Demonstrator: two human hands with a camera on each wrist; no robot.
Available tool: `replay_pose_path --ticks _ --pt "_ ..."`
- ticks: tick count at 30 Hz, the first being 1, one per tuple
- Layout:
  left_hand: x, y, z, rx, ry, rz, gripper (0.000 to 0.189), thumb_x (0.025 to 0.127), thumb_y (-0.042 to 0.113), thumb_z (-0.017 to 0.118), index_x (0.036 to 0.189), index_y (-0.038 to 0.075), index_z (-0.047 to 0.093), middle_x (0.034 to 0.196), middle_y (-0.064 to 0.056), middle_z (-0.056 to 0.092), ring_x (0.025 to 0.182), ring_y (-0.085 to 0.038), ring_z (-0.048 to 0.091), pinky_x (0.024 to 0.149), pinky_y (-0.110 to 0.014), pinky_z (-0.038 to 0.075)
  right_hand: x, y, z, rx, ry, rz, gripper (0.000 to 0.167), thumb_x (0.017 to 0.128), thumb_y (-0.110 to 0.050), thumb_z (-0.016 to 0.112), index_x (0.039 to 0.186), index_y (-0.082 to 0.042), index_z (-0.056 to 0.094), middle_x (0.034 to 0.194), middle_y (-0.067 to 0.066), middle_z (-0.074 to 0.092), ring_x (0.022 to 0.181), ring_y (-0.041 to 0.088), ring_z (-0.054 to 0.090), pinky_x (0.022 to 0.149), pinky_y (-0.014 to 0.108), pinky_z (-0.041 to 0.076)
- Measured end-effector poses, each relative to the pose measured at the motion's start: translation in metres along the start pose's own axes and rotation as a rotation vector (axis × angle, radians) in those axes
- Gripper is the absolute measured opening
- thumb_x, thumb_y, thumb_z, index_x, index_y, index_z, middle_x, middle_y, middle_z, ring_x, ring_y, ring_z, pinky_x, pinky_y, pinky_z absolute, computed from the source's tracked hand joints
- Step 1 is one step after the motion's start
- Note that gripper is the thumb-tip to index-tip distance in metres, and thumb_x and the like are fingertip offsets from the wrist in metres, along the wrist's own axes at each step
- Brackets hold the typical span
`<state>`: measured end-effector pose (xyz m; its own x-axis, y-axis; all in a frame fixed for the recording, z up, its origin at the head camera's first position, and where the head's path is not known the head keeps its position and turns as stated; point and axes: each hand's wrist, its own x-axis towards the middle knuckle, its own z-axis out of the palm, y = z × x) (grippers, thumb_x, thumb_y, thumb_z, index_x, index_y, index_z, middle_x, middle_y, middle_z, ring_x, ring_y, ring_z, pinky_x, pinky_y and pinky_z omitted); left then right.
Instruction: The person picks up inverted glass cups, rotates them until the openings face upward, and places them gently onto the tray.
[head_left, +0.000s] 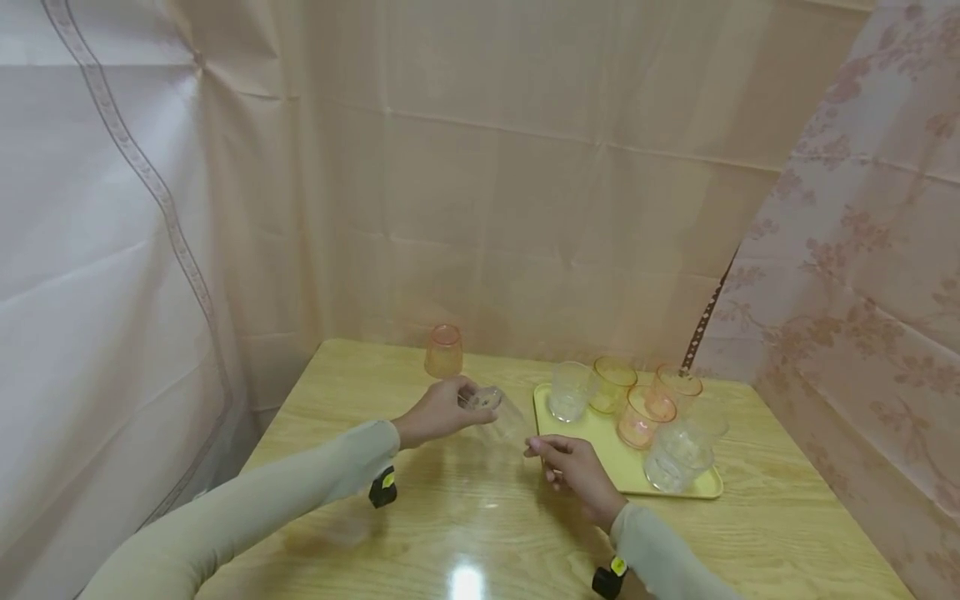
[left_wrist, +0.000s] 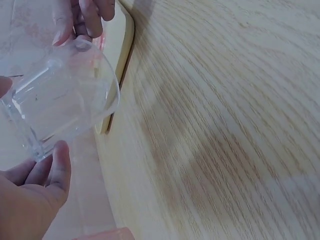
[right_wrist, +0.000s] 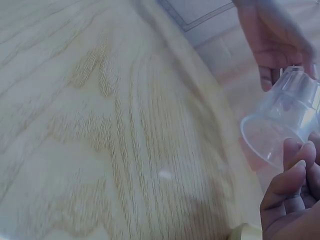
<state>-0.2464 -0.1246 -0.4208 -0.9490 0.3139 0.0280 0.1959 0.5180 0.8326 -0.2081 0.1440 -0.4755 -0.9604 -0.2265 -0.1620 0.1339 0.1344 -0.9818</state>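
Observation:
A clear plastic cup (head_left: pixel 510 419) is tilted on its side above the table, its mouth turned toward the right hand. My left hand (head_left: pixel 442 410) grips it round the base, thumb on one side and fingers on the other, as the left wrist view shows on the cup (left_wrist: pixel 60 97). With thumb and fingertips, my right hand (head_left: pixel 577 471) pinches the rim. In the right wrist view the cup (right_wrist: pixel 280 120) hangs between both hands, open end toward the camera. Just beyond the left hand, an orange cup (head_left: pixel 444 354) stands upside down on the table.
On the right, a yellow tray (head_left: pixel 600 450) carries several cups: a frosted clear cup (head_left: pixel 570 392), a yellow cup (head_left: pixel 615 385), two orange ones and clear cups (head_left: pixel 678 458) at the near right corner. Curtains (head_left: pixel 525 208) enclose the wooden table (head_left: pixel 420 533) behind and at both sides.

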Motion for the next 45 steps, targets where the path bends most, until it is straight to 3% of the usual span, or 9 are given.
replay_pose_path --ticks 9,18,26,31,38,45 --pt "-0.004 -0.012 -0.003 -0.016 -0.105 0.022 0.066 0.083 0.042 0.085 0.130 0.003 0.059 0.115 -0.003 0.063 0.101 -0.017 0.063 0.087 -0.037 0.055 0.001 0.000 0.003 0.062 0.051 0.017 0.045 0.096 -0.032 0.074 0.121 0.004 0.068 0.099 0.005 0.071 0.062 0.008 0.049 0.054 0.022 0.040" --pt "-0.008 -0.016 -0.003 -0.047 -0.129 0.077 0.061 0.083 0.033 0.087 0.130 0.007 0.058 0.111 -0.004 0.064 0.098 -0.018 0.064 0.084 -0.037 0.055 0.004 -0.007 0.003 0.125 0.052 -0.034 0.044 0.094 -0.027 0.077 0.118 0.008 0.067 0.098 0.007 0.070 0.060 0.010 0.046 0.054 0.024 0.038" --pt "-0.008 -0.022 0.002 -0.036 -0.156 0.097 0.059 0.081 0.035 0.089 0.126 0.011 0.059 0.109 -0.002 0.065 0.098 -0.019 0.064 0.081 -0.035 0.056 0.007 -0.009 -0.001 0.075 0.029 -0.089 0.042 0.093 -0.024 0.078 0.116 0.010 0.068 0.094 0.007 0.070 0.060 0.010 0.044 0.056 0.023 0.039" --pt "-0.006 -0.024 0.008 -0.001 -0.149 0.103 0.064 0.080 0.036 0.089 0.130 0.009 0.059 0.110 -0.001 0.066 0.102 -0.020 0.065 0.084 -0.035 0.055 0.007 -0.018 -0.007 -0.021 0.024 -0.162 0.035 0.094 -0.027 0.077 0.111 0.003 0.072 0.098 0.013 0.071 0.060 0.010 0.041 0.055 0.023 0.037" --pt "-0.005 -0.023 0.013 0.047 -0.167 0.119 0.059 0.084 0.031 0.086 0.130 0.004 0.061 0.114 -0.006 0.068 0.104 -0.025 0.066 0.086 -0.035 0.055 0.007 -0.029 -0.012 -0.278 0.069 -0.278 0.023 0.094 -0.026 0.077 0.102 -0.005 0.076 0.094 0.006 0.071 0.076 0.013 0.057 0.066 0.025 0.047" --pt "-0.004 -0.025 0.018 0.058 -0.170 0.111 0.048 0.089 0.028 0.083 0.125 0.001 0.064 0.108 -0.005 0.069 0.098 -0.019 0.066 0.086 -0.033 0.054 0.006 -0.032 -0.018 -0.509 0.094 -0.489 0.007 0.094 -0.023 0.077 0.097 -0.016 0.077 0.079 -0.001 0.065 0.061 0.011 0.048 0.055 0.025 0.040"
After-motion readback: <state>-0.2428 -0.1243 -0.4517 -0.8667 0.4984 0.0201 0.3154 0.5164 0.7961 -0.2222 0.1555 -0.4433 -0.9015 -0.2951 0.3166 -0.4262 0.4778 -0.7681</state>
